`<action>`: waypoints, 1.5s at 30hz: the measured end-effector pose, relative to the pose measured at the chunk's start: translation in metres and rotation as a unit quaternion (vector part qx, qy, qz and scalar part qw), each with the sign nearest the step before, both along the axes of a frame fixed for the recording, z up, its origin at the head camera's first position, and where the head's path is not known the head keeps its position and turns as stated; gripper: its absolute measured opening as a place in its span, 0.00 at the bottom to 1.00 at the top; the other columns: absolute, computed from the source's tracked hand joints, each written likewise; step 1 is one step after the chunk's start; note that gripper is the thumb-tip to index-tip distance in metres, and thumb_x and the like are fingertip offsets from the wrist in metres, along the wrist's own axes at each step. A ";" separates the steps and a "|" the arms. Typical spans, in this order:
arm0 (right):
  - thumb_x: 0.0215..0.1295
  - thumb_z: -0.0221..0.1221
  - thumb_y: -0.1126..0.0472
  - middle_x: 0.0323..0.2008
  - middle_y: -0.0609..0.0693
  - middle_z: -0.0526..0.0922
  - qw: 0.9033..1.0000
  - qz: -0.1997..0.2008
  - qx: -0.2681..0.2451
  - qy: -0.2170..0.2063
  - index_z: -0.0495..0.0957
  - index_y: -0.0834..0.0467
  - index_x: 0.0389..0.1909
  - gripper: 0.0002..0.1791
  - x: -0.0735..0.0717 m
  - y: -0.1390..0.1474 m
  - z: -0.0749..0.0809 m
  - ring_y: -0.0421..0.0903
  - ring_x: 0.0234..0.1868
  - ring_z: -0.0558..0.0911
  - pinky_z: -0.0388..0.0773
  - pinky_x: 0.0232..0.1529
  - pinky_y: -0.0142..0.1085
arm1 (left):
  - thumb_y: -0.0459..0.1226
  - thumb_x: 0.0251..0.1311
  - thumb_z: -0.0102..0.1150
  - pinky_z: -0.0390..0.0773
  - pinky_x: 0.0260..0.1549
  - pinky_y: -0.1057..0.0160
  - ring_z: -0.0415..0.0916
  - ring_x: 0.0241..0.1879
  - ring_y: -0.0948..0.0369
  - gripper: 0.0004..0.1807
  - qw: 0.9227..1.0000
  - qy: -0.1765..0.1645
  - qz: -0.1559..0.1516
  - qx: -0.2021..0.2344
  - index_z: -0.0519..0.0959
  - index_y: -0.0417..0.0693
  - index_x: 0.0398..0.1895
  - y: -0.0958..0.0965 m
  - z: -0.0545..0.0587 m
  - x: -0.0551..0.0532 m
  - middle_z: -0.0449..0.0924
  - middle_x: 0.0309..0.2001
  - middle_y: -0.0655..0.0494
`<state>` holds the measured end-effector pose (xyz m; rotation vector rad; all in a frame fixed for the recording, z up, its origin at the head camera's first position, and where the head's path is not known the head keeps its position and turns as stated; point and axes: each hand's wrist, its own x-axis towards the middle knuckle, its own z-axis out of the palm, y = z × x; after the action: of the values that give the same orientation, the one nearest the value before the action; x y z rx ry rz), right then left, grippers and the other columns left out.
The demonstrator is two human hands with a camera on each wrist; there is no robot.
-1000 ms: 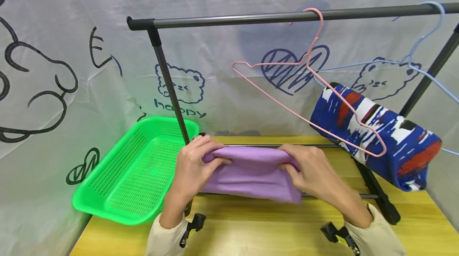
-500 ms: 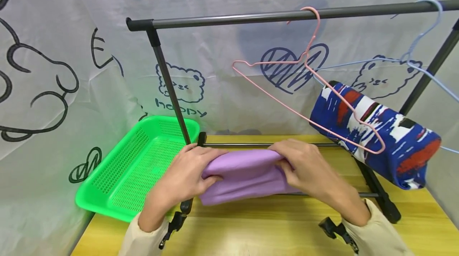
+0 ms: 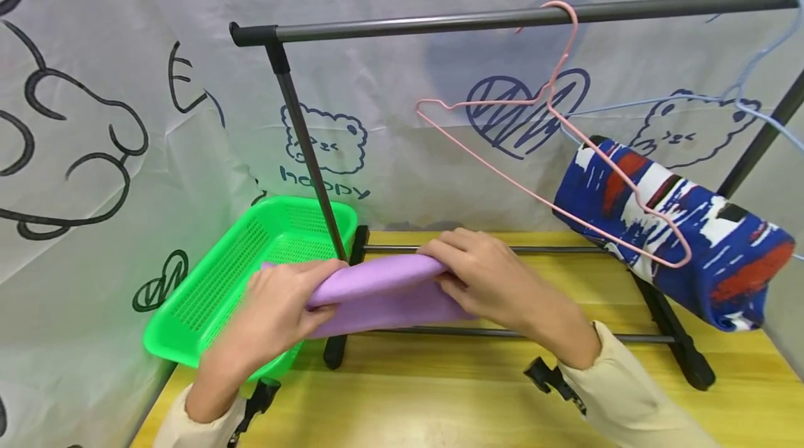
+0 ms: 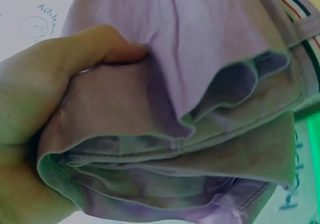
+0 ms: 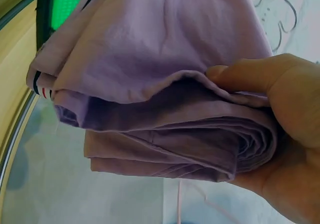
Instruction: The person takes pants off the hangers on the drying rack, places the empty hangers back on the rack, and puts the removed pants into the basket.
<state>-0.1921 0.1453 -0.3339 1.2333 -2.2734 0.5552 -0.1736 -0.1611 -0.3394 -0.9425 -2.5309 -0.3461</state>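
Note:
A folded purple garment (image 3: 383, 298) is held up between both hands, above the table and at the near edge of the green basket. My left hand (image 3: 276, 308) grips its left end, thumb in front; the left wrist view shows the thumb pressing the cloth (image 4: 220, 28) over several stacked layers. At the other end my right hand (image 3: 496, 280) pinches the fold, and in the right wrist view its layers (image 5: 200, 139) curl into the palm. A navy, white and red striped trim (image 5: 42, 86) shows along one edge of the garment.
The green basket (image 3: 182, 326) stands on the wooden table (image 3: 402, 399) at left. A black rack (image 3: 402, 26) spans the back, carrying a pink hanger (image 3: 496, 165) with nothing on it and a blue hanger (image 3: 747, 85) with a blue, white and red patterned cloth (image 3: 666, 225).
Both hands have carried the purple garment leftward, from in front of the rack toward the green basket. The left hand now overlaps the basket in the head view, and the view has shifted slightly.

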 end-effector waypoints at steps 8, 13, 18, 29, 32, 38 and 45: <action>0.58 0.66 0.70 0.42 0.48 0.80 0.998 -0.010 0.067 0.019 0.83 0.53 0.50 0.19 -0.011 -0.049 0.009 0.45 0.41 0.78 0.75 0.36 0.37 | 0.33 0.42 0.80 0.79 0.18 0.53 0.85 0.29 0.54 0.27 0.997 0.057 0.047 -0.011 0.84 0.53 0.50 -0.039 0.002 0.013 0.88 0.41 0.57; 0.63 0.64 0.68 0.42 0.48 0.79 0.994 -0.004 0.100 0.038 0.82 0.55 0.48 0.13 -0.021 -0.083 0.015 0.46 0.41 0.78 0.75 0.35 0.37 | 0.32 0.40 0.81 0.78 0.16 0.51 0.86 0.30 0.50 0.29 0.993 0.069 0.096 -0.007 0.85 0.54 0.51 -0.063 0.004 0.023 0.89 0.43 0.54; 0.67 0.62 0.66 0.44 0.49 0.79 0.989 0.003 0.122 0.080 0.81 0.55 0.48 0.10 -0.033 -0.112 0.020 0.46 0.42 0.78 0.74 0.34 0.35 | 0.34 0.39 0.80 0.72 0.12 0.48 0.86 0.32 0.46 0.30 0.984 0.101 0.147 0.006 0.85 0.56 0.52 -0.081 0.002 0.033 0.89 0.44 0.53; 0.69 0.59 0.67 0.49 0.43 0.86 0.976 0.013 0.163 0.143 0.80 0.52 0.52 0.14 -0.059 -0.165 0.020 0.45 0.49 0.79 0.76 0.44 0.35 | 0.35 0.32 0.83 0.64 0.09 0.43 0.83 0.26 0.40 0.34 0.962 0.157 0.221 0.035 0.86 0.55 0.51 -0.110 -0.006 0.040 0.88 0.44 0.49; 0.69 0.59 0.67 0.48 0.42 0.87 0.974 0.016 0.174 0.145 0.79 0.51 0.52 0.14 -0.065 -0.178 0.016 0.44 0.48 0.80 0.77 0.46 0.36 | 0.37 0.35 0.82 0.61 0.08 0.44 0.80 0.23 0.38 0.32 0.956 0.160 0.240 0.043 0.86 0.56 0.52 -0.115 -0.009 0.042 0.88 0.45 0.47; 0.72 0.59 0.64 0.53 0.42 0.87 0.969 0.020 0.181 0.165 0.79 0.50 0.57 0.15 -0.081 -0.200 0.005 0.44 0.55 0.82 0.74 0.61 0.39 | 0.36 0.36 0.80 0.57 0.05 0.47 0.72 0.13 0.37 0.32 0.949 0.169 0.262 0.044 0.85 0.55 0.53 -0.124 -0.018 0.039 0.87 0.45 0.42; 0.71 0.62 0.65 0.55 0.44 0.86 0.954 0.033 0.175 0.240 0.79 0.52 0.55 0.15 -0.108 -0.214 -0.012 0.43 0.58 0.83 0.74 0.61 0.37 | 0.33 0.35 0.81 0.61 0.06 0.44 0.76 0.18 0.34 0.39 0.951 0.155 0.262 0.048 0.82 0.51 0.59 -0.123 -0.045 0.024 0.86 0.47 0.39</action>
<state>-0.3001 -0.0683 -0.3462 1.4277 -1.9609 -0.1355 -0.1495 -0.2845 -0.3846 -0.2375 -2.3293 -0.1404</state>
